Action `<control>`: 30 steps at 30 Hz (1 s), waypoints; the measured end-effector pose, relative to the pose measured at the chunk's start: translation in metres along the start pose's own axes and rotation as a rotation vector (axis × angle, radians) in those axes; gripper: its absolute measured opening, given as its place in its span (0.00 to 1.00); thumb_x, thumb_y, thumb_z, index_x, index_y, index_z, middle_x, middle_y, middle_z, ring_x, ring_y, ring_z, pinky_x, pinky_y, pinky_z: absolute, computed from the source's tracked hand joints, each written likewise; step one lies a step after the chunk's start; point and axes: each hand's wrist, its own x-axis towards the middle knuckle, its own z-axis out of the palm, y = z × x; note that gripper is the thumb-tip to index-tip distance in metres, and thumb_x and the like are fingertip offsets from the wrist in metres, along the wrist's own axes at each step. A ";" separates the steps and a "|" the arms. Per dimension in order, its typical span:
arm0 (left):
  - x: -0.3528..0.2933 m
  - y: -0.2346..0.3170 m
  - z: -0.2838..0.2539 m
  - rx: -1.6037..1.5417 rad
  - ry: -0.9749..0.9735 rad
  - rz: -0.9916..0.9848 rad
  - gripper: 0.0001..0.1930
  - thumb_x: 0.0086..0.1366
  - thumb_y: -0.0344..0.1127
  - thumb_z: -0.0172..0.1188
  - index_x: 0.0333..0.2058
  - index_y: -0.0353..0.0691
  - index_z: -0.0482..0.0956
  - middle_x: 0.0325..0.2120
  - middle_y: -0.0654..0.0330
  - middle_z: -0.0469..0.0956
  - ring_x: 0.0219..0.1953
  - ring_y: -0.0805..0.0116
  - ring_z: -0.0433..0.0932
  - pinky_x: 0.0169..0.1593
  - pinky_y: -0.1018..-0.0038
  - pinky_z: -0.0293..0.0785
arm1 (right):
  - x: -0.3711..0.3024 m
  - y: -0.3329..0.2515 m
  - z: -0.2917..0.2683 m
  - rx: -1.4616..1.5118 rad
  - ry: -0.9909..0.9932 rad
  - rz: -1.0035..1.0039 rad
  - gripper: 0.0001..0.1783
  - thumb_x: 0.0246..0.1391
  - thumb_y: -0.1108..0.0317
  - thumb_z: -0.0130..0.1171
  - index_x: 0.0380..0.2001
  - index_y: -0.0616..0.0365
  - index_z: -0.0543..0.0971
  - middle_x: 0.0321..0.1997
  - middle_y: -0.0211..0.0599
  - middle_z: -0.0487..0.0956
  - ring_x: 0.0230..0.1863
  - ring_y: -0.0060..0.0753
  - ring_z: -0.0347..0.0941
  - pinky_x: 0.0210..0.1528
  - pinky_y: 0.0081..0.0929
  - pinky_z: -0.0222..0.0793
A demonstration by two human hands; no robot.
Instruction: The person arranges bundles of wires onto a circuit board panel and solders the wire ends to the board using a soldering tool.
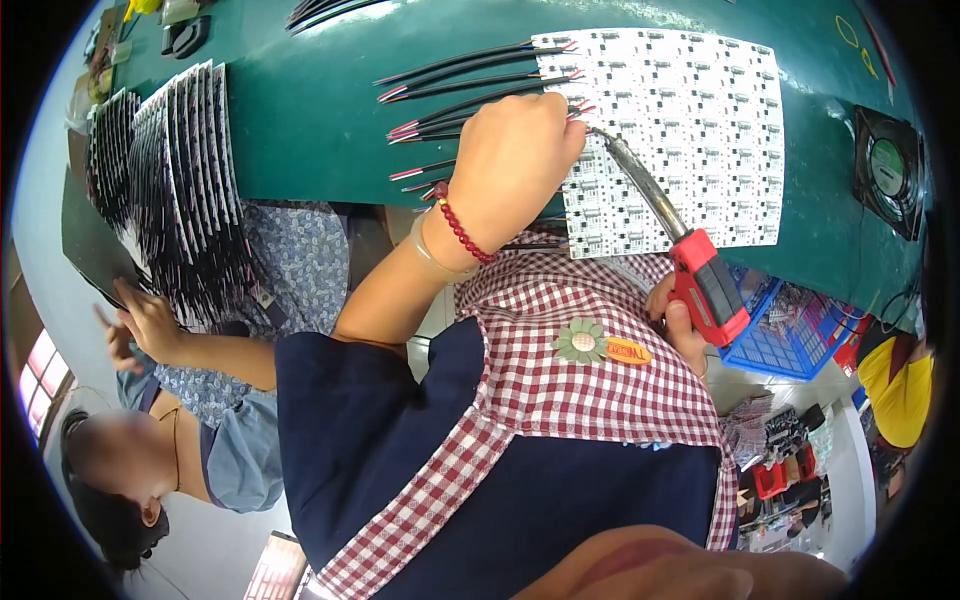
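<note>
A white sheet of joined circuit boards (680, 140) lies on the green table in front of me. Several black cables (465, 68) with bared red, white and black wire ends reach over its left edge. My left hand (525, 145) is closed in a pinch over that edge, on a cable whose length is largely hidden under the hand. My right hand (682, 325) grips a red and black soldering iron (710, 285). The iron's metal barrel slants up and left, and its tip is close beside my left fingertips, over the boards.
Stacked boards with hanging black cables (185, 170) stand at the left, where a co-worker's hand (150, 320) touches a dark panel. A black fan (888, 170) stands on the right of the green table (310, 130). Below the table's edge is a blue basket (785, 335).
</note>
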 end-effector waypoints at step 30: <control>-0.007 0.003 0.000 -0.017 0.013 0.003 0.10 0.59 0.37 0.57 0.24 0.37 0.73 0.23 0.50 0.78 0.25 0.48 0.77 0.29 0.57 0.73 | 0.020 -0.031 -0.005 0.486 0.169 -0.052 0.33 0.59 0.43 0.51 0.49 0.65 0.64 0.15 0.30 0.65 0.11 0.23 0.61 0.16 0.23 0.66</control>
